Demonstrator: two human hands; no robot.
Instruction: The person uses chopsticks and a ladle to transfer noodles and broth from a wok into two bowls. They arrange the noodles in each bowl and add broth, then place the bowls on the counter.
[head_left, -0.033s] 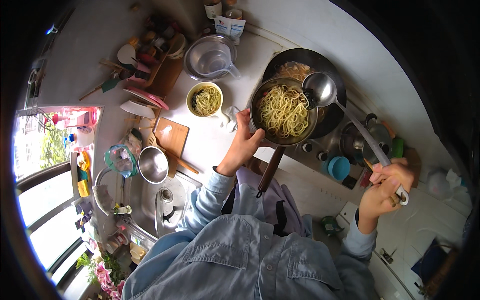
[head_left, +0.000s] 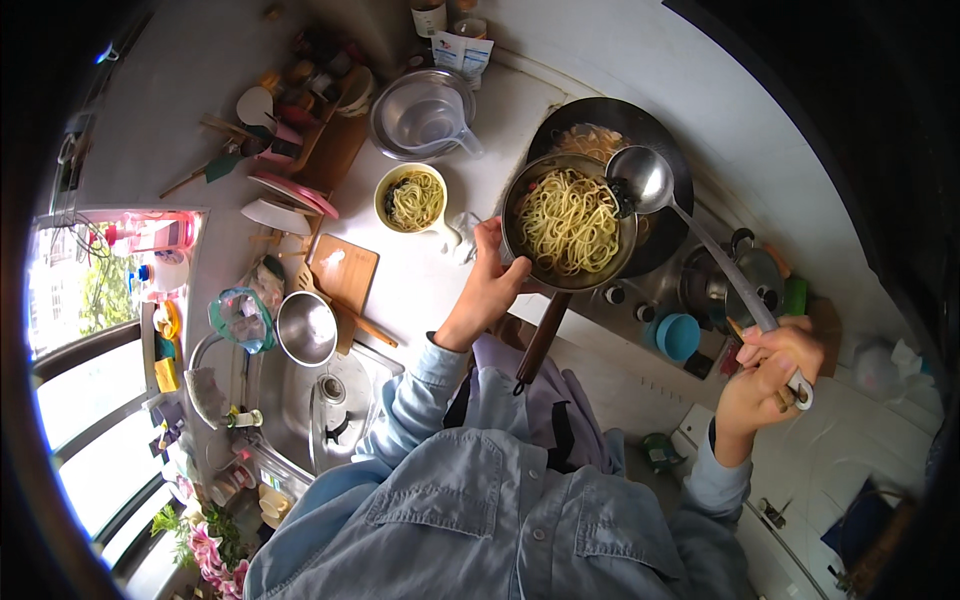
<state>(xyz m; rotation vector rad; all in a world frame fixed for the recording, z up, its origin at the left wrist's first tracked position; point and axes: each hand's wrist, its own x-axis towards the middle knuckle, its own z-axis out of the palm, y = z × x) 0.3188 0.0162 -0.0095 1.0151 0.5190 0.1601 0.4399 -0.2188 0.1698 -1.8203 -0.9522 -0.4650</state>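
Left hand clamped on near rim of noodle-filled strainer bowl, held over dark wok. Right hand wrapped around ladle handle end; long handle slanting up-left, scoop touching bowl's far right rim.

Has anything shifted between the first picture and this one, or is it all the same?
Nothing visibly changed. The left hand grips the rim of the metal bowl of noodles over the dark wok, and the right hand holds the long ladle with its cup at the bowl's edge, exactly as before.
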